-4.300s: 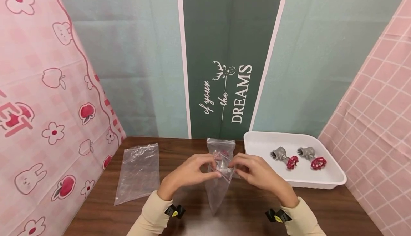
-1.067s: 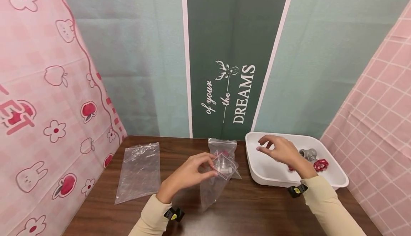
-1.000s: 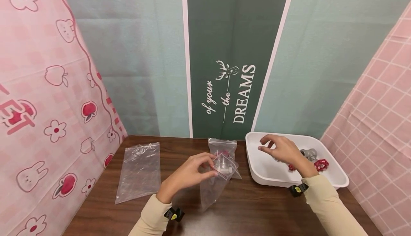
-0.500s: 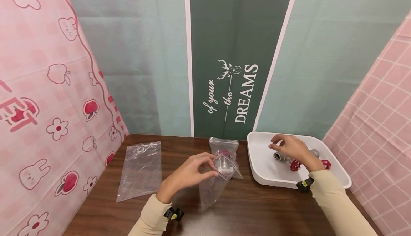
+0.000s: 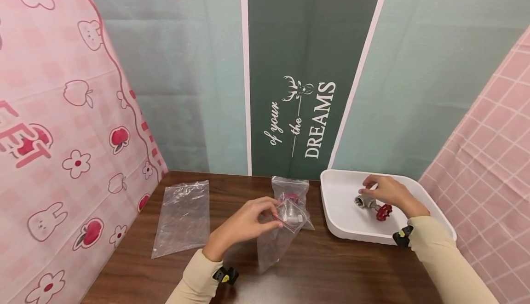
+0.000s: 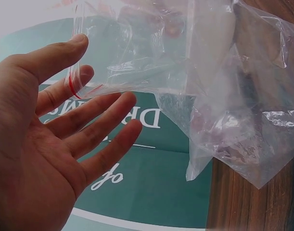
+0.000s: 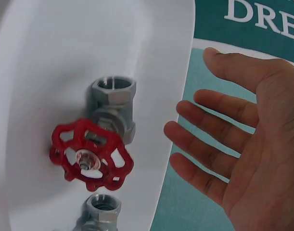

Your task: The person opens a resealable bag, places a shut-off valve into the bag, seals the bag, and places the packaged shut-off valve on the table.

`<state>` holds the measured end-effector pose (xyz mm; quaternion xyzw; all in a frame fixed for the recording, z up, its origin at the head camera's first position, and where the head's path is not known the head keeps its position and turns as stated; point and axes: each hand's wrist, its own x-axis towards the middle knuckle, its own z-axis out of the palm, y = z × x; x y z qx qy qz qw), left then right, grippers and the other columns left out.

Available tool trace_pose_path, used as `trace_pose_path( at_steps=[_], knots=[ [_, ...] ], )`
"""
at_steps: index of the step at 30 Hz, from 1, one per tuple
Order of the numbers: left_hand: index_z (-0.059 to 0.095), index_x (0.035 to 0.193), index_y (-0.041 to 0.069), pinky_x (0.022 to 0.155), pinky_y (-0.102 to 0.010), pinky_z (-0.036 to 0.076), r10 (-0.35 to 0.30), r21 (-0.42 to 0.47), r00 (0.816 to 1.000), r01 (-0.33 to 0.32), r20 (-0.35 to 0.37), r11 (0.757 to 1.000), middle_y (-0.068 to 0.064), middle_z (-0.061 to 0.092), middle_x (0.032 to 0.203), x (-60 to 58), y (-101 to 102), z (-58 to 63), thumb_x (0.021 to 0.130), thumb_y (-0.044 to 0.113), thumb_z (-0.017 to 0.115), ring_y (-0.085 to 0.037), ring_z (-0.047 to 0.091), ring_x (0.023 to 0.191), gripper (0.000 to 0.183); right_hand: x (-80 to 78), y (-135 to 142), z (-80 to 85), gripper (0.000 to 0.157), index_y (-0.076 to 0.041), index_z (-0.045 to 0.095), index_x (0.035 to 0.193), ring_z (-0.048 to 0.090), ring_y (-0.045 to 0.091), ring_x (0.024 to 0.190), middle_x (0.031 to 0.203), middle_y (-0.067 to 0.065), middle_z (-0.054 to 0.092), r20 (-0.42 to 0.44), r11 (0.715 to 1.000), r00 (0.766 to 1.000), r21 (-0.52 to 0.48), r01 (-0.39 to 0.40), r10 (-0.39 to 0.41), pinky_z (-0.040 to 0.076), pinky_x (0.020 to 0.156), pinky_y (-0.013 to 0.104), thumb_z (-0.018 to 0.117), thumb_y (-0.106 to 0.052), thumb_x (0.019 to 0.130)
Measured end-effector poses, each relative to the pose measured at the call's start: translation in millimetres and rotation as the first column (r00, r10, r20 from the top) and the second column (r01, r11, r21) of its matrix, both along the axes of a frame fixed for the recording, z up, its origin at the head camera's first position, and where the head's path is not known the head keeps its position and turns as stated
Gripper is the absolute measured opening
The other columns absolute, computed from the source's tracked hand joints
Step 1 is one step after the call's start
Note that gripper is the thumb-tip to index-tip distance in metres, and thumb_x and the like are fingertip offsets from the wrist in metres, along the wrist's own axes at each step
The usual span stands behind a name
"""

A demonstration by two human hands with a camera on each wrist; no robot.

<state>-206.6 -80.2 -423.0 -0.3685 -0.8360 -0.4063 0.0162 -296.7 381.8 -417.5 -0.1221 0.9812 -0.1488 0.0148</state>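
Observation:
My left hand (image 5: 244, 223) pinches the rim of a clear zip bag (image 5: 273, 249) between thumb and forefinger; its red seal line shows in the left wrist view. That bag hangs tilted over the table. Behind it lies another zip bag (image 5: 290, 184), with something red inside, seen through the plastic. Over the white tray (image 5: 352, 236), my right hand (image 5: 389, 190) hovers with relaxed fingers and nothing in them. Just below it lies a metal gate valve (image 7: 115, 98) with a red handwheel (image 7: 91, 154). A second valve (image 7: 103, 209) shows partly in the right wrist view; my hand hides it in the head view.
A flat clear bag (image 5: 182, 219) lies on the left of the brown wooden table (image 5: 323, 276). Cloth hangings enclose the back and both sides. The tray's raised walls stand around the valves.
My right hand has left the bag's mouth and moved right over the tray, then further right above the nearer valve. My left hand keeps its grip on the bag.

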Motion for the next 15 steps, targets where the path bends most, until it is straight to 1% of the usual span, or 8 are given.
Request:
trace_pose_path(
  at_steps=[3, 7, 10, 15],
  knots=[
    [0.069, 0.096, 0.013, 0.083, -0.032, 0.06, 0.004, -0.005, 1.0, -0.004, 0.001, 1.0, -0.011, 0.071, 0.139, 0.7, 0, 0.6, 0.096, 0.024, 0.082, -0.018, 0.068, 0.106, 0.018, -0.7, 8, -1.5, 0.048, 0.001, 0.072, 0.118, 0.071, 0.032, 0.097, 0.109, 0.016, 0.077, 0.027, 1.0, 1.0, 0.008, -0.002, 0.001, 0.057, 0.081, 0.055, 0.078, -0.041, 0.095],
    [0.068, 0.096, 0.014, 0.08, -0.03, 0.058, 0.0, -0.007, 1.0, 0.0, 0.01, 1.0, -0.01, 0.071, 0.139, 2.0, 0, 1.2, 0.096, 0.025, 0.082, -0.024, 0.069, 0.102, 0.017, -0.7, 15, -2.3, 0.049, 0.002, 0.071, 0.118, 0.07, 0.031, 0.098, 0.109, 0.017, 0.076, 0.071, 1.0, 0.997, 0.022, -0.005, 0.004, 0.058, 0.081, 0.053, 0.077, -0.041, 0.095],
    [0.068, 0.096, 0.015, 0.08, -0.035, 0.059, -0.002, -0.011, 1.0, 0.002, 0.009, 1.0, -0.011, 0.071, 0.139, 2.9, 0, 1.2, 0.096, 0.024, 0.082, -0.025, 0.069, 0.102, 0.017, -1.6, 19, -3.2, 0.049, 0.002, 0.07, 0.117, 0.07, 0.031, 0.098, 0.11, 0.018, 0.075, 0.102, 0.999, 0.995, 0.032, -0.002, -0.002, 0.058, 0.08, 0.05, 0.077, -0.041, 0.095],
    [0.068, 0.095, 0.015, 0.083, -0.039, 0.059, 0.0, -0.021, 1.0, 0.0, -0.007, 1.0, -0.012, 0.071, 0.138, 3.7, 0, 2.0, 0.096, 0.023, 0.082, -0.021, 0.068, 0.103, 0.017, -5.3, 25, -5.3, 0.052, 0.003, 0.069, 0.117, 0.069, 0.031, 0.097, 0.111, 0.019, 0.075, 0.126, 0.999, 0.992, 0.053, 0.004, -0.011, 0.057, 0.079, 0.05, 0.075, -0.044, 0.095]
  ],
)
